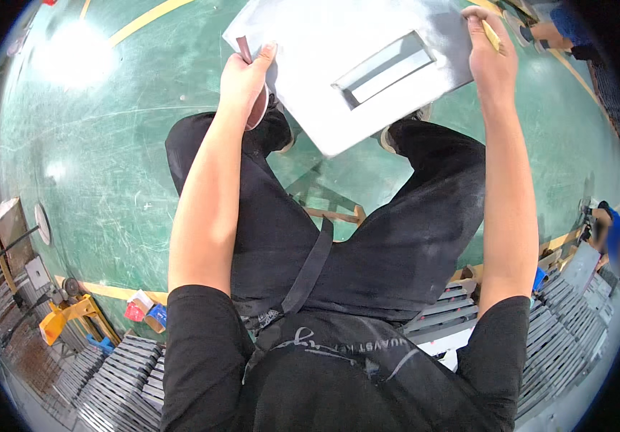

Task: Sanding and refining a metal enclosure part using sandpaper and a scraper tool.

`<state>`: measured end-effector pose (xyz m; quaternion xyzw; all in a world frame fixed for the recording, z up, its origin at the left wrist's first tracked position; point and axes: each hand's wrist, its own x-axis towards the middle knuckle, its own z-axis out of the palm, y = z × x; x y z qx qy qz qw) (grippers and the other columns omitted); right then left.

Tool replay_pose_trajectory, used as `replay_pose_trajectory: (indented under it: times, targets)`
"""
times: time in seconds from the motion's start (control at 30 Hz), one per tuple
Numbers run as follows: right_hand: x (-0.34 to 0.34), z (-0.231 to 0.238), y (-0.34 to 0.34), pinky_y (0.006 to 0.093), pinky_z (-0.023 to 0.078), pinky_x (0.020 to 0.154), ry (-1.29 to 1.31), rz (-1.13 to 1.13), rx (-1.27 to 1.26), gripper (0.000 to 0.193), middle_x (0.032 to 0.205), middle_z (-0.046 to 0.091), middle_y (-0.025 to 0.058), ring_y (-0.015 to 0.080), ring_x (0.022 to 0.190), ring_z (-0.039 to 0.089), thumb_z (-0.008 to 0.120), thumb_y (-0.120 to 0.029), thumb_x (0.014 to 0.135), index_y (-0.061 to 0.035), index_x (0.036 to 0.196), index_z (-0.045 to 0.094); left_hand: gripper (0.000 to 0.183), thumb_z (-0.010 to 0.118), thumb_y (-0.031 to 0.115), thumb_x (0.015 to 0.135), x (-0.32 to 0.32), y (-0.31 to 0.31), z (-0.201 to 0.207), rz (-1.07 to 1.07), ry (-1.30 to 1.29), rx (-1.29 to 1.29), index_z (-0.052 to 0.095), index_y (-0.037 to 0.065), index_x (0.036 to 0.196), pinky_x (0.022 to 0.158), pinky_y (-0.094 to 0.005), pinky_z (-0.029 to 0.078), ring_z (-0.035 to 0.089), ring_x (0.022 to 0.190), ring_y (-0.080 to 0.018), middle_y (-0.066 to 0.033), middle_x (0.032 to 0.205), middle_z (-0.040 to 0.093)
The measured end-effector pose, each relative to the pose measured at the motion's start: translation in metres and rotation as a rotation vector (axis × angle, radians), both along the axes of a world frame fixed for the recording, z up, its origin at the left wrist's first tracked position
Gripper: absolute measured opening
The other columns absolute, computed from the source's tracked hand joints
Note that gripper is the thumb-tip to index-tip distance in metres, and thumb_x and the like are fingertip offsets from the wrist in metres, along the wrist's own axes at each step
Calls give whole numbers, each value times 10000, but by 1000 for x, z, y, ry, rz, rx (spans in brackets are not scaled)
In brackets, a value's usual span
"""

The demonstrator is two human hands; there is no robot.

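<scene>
Panel (306, 72) status?

Between both hands, near corner pointing back between the legs (425, 194). Left hand (243, 78) curled at its left edge, thumb along the edge, brown strip (243, 47) poking up from the grip. Right hand (493, 61) closed on a yellow strip (493, 34) at the right edge.

Solid hold?

Can't tell. Undersides of the fingers are hidden.

Main risk?

Slip, I'd say. Each hand has a strip as well, so less finger for the panel; near corner could drop to the floor (108, 180) or catch a leg.

Other?

Cut-out (385, 70) sits nearer the right hand; rims could nick fingers if grip shifts. Round brown piece (258, 111) beside left wrist could get bumped.
</scene>
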<state>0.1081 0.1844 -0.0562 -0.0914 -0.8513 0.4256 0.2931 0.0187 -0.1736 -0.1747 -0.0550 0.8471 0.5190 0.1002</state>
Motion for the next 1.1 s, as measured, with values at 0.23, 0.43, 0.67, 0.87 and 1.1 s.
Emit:
replay_pose_trajectory:
  times: [0.23,0.43,0.67,0.87,1.1]
  targets:
    - [15,16,-78,375,493,799,-42,-158,50,119,894,644,179,352,861,636,573,-124,950,-29,1012,609,673,641,602,885,-48,-22,12,16,129,2,644,-47,1060,848,-379,506,677,870,-279,-182,925,705]
    - [28,6,-109,377,510,788,-11,-118,222,128,928,651,137,301,848,662,529,-128,994,-95,1118,533,589,489,569,966,-80,-10,17,55,164,-311,646,36,1160,941,-450,473,633,1110,-408,-224,1127,690]
    - [34,30,-138,486,495,758,-215,-122,-24,207,898,629,242,447,869,646,572,-129,961,-69,1108,440,594,451,565,973,-106,-18,35,-35,218,-474,670,23,1075,923,-478,477,636,1070,-429,-237,1089,693]
    - [53,15,-116,329,437,843,-141,-282,-112,230,959,484,87,197,881,501,614,-53,945,-56,1087,433,536,483,495,954,-133,36,67,-232,302,-544,690,7,1036,905,-484,481,648,1018,-439,-243,1024,705]
    - [86,-12,-121,285,353,875,-25,-516,-309,196,990,373,32,148,919,380,571,14,959,-59,1041,409,568,475,467,947,-153,129,112,-596,506,-599,693,-56,981,865,-523,505,645,949,-494,-328,969,667]
